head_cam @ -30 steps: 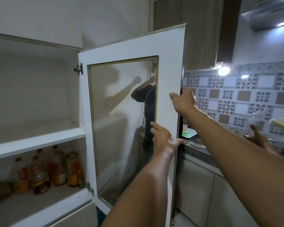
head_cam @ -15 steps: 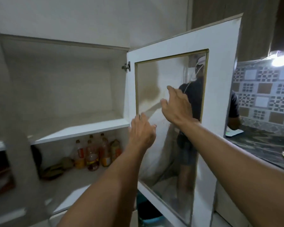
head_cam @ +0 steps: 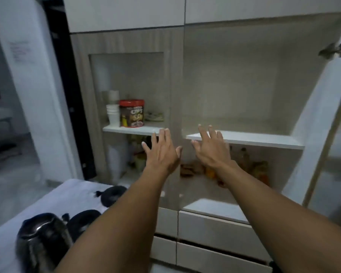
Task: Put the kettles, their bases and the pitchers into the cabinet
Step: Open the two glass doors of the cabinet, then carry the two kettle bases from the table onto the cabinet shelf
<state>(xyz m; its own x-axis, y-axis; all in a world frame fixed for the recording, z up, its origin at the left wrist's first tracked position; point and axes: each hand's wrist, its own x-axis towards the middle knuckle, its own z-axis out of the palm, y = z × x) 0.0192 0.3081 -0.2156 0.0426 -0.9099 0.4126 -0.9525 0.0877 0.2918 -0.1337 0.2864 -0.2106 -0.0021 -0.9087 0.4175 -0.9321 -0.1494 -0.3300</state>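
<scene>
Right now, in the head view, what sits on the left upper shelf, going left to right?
Stack of white cups → red-lidded cereal tub → a blurred packet I cannot identify.

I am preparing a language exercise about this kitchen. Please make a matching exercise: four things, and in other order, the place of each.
1. kettle
2. red-lidded tub
3. stack of white cups
4. kettle base

a. upper left shelf, left of the tub
b. white table, bottom left corner
c. white table, near the cabinet
d. upper left shelf, right of the cups

Pairs: 1-b, 2-d, 3-a, 4-c
</scene>
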